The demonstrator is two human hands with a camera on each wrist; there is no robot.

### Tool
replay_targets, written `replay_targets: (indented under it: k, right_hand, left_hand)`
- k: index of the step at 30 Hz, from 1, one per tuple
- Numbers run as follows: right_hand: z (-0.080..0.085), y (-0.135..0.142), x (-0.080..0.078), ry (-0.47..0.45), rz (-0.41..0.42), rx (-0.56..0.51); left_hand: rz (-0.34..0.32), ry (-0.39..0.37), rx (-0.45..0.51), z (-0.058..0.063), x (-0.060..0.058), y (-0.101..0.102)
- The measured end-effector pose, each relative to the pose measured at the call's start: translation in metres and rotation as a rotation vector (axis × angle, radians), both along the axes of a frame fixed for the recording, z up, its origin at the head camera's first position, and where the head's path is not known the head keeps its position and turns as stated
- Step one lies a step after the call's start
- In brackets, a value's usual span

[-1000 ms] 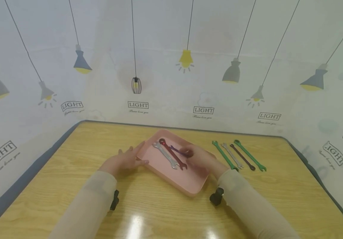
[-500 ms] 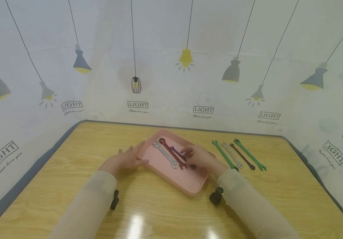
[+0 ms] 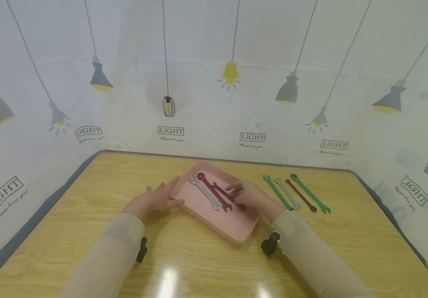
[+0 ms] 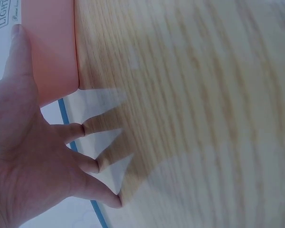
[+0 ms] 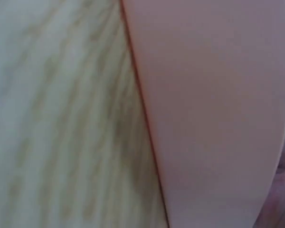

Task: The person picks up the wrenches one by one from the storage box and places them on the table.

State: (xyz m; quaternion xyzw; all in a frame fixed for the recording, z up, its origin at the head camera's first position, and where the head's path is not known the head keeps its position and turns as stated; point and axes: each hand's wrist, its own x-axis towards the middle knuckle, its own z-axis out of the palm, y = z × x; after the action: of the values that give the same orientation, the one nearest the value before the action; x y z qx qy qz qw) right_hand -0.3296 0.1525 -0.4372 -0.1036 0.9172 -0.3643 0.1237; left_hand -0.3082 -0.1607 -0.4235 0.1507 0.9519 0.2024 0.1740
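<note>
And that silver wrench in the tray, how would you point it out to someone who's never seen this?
On the wooden table, find the pink tray. In it, the silver wrench is the leftmost wrench from the person's side, next to the red wrench. Its pale, shiny metal sets it apart from that red neighbour and the dark purple wrench beyond.

- The pink tray's [image 3: 221, 225] raised walls bar a level path in; the way inside is over the rim.
- The left hand [image 3: 154, 200] blocks the tray's left corner; the right hand [image 3: 254, 196] overhangs its right part.
- Inside, the silver wrench [image 3: 206, 194], red wrench [image 3: 215, 191] and purple wrench [image 3: 224, 191] lie with hardly any gap.
- Open tabletop [image 3: 199, 265] leads to the near wall.
- The row of four wrenches [image 3: 301, 195] obstructs the right side, leaving a strip beside the tray.
</note>
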Motion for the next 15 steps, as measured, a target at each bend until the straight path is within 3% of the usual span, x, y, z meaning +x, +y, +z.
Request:
replay_targets:
  k: [6,15]
  right_hand:
    - [0.002,0.001,0.005,0.053,0.013,0.001]
    - [0.016,0.011,0.018,-0.040,-0.107,-0.100]
  left_hand:
    - [0.013,-0.017,0.005,0.001,0.002,0.000]
    - [0.003,-0.011,0.007,0.002,0.002,0.001]
